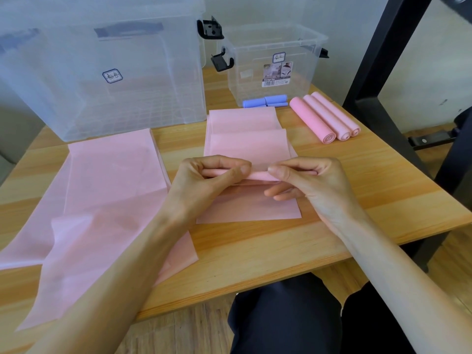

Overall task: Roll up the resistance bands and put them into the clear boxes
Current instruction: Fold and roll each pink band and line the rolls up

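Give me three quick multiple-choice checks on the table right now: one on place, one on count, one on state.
1. Where do the blue rolls lie?
A. in front of the small clear box
B. inside the large clear box
C. at the table's near edge

2. How many finished pink rolls lie at the right?
A. one
B. three
C. five

3. What are the hands doing?
A. resting flat
B. pinching a started roll
C. lifting a box

Key: A, the blue rolls sit before the small clear box; B, three pink rolls lie side by side; B, left hand and right hand pinch the pink band.

Bright, even light; wide-angle edge distortion.
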Tool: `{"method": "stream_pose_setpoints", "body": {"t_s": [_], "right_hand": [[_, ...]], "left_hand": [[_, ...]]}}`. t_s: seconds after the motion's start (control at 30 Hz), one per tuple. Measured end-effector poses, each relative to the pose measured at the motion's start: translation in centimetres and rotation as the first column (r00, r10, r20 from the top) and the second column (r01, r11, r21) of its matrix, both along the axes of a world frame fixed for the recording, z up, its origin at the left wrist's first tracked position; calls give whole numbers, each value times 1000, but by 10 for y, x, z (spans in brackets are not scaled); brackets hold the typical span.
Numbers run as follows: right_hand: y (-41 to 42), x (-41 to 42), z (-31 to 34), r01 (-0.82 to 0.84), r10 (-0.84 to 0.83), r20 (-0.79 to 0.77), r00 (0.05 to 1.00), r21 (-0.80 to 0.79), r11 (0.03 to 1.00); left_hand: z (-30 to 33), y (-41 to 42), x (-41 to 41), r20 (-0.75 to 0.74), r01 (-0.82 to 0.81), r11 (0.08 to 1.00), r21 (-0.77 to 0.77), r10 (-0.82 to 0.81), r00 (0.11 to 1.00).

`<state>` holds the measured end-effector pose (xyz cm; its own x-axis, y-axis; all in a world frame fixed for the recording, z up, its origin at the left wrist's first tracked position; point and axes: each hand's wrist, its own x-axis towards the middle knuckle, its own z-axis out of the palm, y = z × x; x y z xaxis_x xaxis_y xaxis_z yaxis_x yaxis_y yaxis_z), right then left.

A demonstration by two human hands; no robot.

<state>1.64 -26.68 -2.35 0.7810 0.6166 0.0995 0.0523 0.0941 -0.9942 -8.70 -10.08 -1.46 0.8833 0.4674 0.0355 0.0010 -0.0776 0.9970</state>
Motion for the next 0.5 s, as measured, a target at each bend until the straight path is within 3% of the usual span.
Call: {"method": "stream_pose_setpoints", "body": {"t_s": [0.17, 0.33, 0.5], "right_hand": [[0, -1, 2, -57, 57, -17, 998, -5, 998], [0, -1, 2, -33, 33, 8, 999, -27, 999], [0, -2, 2, -51, 51, 16, 999, -8, 999]], "left_hand": [[1, 0, 0, 9, 17, 998, -62, -16, 1000], [1, 0, -1, 13, 48, 999, 12, -48, 999], [1, 1, -1, -5, 35, 999, -32, -35, 999]]}}
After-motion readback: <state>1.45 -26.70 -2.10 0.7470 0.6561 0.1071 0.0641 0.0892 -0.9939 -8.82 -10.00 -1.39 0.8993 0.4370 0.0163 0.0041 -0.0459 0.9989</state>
